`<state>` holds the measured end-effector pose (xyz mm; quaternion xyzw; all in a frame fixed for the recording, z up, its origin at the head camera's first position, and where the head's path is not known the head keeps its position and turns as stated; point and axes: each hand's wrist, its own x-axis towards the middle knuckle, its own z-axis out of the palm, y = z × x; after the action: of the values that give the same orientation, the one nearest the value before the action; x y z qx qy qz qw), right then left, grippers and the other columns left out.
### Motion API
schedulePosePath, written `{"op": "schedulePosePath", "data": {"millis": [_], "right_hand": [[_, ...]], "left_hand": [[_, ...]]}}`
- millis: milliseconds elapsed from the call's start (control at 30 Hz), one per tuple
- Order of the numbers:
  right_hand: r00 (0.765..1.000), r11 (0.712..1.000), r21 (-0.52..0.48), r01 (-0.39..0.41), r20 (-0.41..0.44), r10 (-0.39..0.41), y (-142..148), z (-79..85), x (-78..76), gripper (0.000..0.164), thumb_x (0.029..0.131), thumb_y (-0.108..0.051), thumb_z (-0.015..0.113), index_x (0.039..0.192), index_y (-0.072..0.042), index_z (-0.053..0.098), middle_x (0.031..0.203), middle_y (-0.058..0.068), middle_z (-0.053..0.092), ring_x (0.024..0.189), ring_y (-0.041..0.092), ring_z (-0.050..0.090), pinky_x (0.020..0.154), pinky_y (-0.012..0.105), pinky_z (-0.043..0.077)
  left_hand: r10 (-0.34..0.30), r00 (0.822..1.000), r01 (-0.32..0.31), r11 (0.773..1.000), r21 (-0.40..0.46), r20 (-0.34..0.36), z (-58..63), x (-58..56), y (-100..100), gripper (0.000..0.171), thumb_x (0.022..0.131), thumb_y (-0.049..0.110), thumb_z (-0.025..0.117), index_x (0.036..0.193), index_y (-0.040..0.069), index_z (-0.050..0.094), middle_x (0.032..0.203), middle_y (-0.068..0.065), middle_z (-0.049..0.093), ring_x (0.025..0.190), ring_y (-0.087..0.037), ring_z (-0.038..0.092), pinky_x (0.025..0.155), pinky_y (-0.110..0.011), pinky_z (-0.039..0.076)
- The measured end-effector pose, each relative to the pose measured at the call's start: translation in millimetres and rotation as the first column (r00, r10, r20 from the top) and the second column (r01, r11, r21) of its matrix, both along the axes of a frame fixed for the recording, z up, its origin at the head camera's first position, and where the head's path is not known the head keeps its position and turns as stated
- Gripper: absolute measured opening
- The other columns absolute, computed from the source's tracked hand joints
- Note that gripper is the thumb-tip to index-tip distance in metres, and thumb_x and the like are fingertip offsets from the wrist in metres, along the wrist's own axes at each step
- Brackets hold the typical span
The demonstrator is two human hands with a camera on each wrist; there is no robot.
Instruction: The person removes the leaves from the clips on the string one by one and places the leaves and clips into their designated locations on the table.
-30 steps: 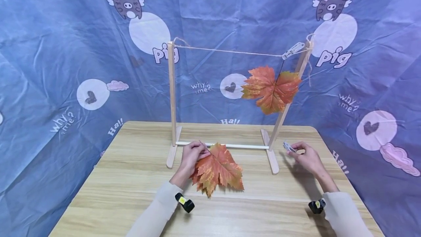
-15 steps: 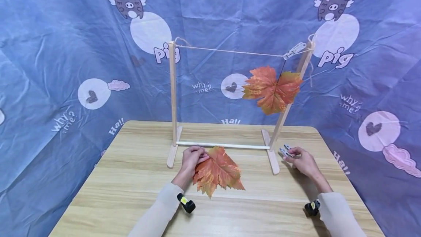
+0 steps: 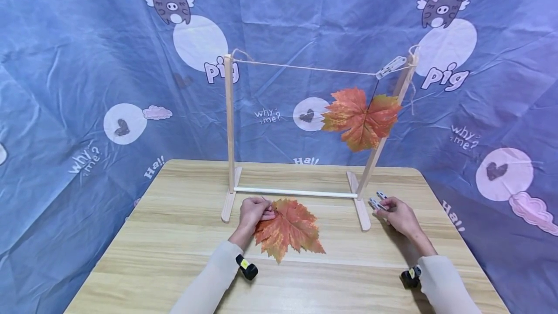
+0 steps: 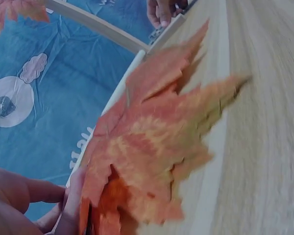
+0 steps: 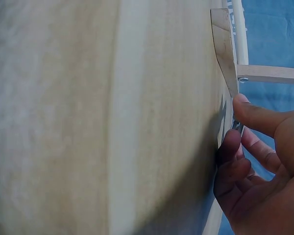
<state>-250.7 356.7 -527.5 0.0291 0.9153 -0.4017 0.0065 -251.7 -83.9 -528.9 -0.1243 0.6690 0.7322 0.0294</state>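
My left hand (image 3: 256,214) pinches an orange-red maple leaf (image 3: 289,229) by its stem end, low over the table in front of the rack. Layered edges show in the left wrist view, so more than one leaf (image 4: 142,137) may lie there. On the right, my right hand (image 3: 400,214) holds a pale clothespin (image 3: 377,204) between thumb and fingers. A second clothespin (image 3: 381,195) shows just behind it; whether the hand holds that one too, I cannot tell. In the right wrist view, the fingers (image 5: 257,115) mostly hide the clothespin.
A wooden rack (image 3: 230,125) stands at the back with a string (image 3: 305,68) across its top. Near its right post, a clothespin (image 3: 391,67) on the string holds another maple leaf (image 3: 362,119). A white rod (image 3: 296,192) joins the rack's feet. Patterned blue cloth (image 3: 279,23) surrounds the table.
My left hand and its leaf have sunk slightly toward the table. My right hand has shifted a little left and lower, and two separate clothespins now show at its fingertips.
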Motion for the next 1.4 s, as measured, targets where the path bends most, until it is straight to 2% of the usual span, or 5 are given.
{"op": "schedulePosePath", "data": {"millis": [233, 433, 733, 1133, 1400], "right_hand": [[1.000, 1.000, 0.015, 0.003, -0.003, -0.003, -0.9, -0.3, 0.7, 0.038, 0.097, -0.018, 0.077, 0.121, 0.007, 0.061, 0.092, 0.010, 0.069, 0.064, 0.011, 0.058, 0.052, 0.024, 0.048], [1.000, 1.000, 0.027, 0.011, -0.003, -0.011, -0.4, -2.3, -0.2, 0.043, 0.098, -0.020, 0.077, 0.125, 0.008, 0.059, 0.099, 0.017, 0.069, 0.066, 0.013, 0.060, 0.053, 0.024, 0.049], [0.999, 0.995, 0.101, 0.018, -0.035, -0.015, 1.5, -4.0, -2.5, 0.046, 0.096, -0.025, 0.080, 0.123, 0.007, 0.062, 0.107, 0.024, 0.069, 0.078, 0.017, 0.060, 0.068, 0.028, 0.047], [0.999, 0.999, 0.031, 0.037, -0.013, -0.037, -2.5, -1.8, 0.8, 0.041, 0.103, -0.022, 0.071, 0.126, 0.009, 0.059, 0.105, 0.023, 0.069, 0.066, 0.014, 0.062, 0.054, 0.024, 0.050], [0.997, 0.997, 0.015, 0.074, -0.033, -0.074, -3.6, 2.7, 2.2, 0.033, 0.106, -0.021, 0.065, 0.121, 0.008, 0.060, 0.101, 0.018, 0.067, 0.064, 0.012, 0.061, 0.051, 0.025, 0.050]], "left_hand": [[-0.010, 1.000, 0.012, 0.998, -0.056, 0.026, -3.6, -0.5, -3.2, 0.018, 0.099, -0.001, 0.065, 0.107, -0.016, 0.071, 0.065, -0.007, 0.072, 0.048, -0.009, 0.069, 0.053, -0.023, 0.064], [-0.007, 0.999, 0.010, 0.995, -0.095, 0.037, -8.3, -1.2, -6.0, 0.017, 0.099, 0.003, 0.068, 0.103, -0.013, 0.072, 0.062, -0.003, 0.068, 0.044, -0.007, 0.066, 0.048, -0.022, 0.061], [0.000, 0.999, 0.004, 0.996, -0.088, 0.044, -10.5, -1.7, -7.4, 0.019, 0.100, 0.003, 0.066, 0.106, -0.014, 0.071, 0.061, -0.002, 0.066, 0.042, -0.007, 0.065, 0.046, -0.022, 0.061], [0.013, 0.999, -0.009, 0.995, -0.098, 0.037, -9.6, -1.3, -10.0, 0.024, 0.097, 0.000, 0.056, 0.112, -0.015, 0.069, 0.062, -0.003, 0.065, 0.042, -0.009, 0.064, 0.046, -0.024, 0.061], [0.042, 0.999, -0.041, 0.993, -0.108, 0.012, -3.8, -3.6, -12.0, 0.017, 0.094, 0.000, 0.059, 0.106, -0.010, 0.068, 0.067, -0.007, 0.067, 0.044, -0.007, 0.063, 0.044, -0.021, 0.058]]}}
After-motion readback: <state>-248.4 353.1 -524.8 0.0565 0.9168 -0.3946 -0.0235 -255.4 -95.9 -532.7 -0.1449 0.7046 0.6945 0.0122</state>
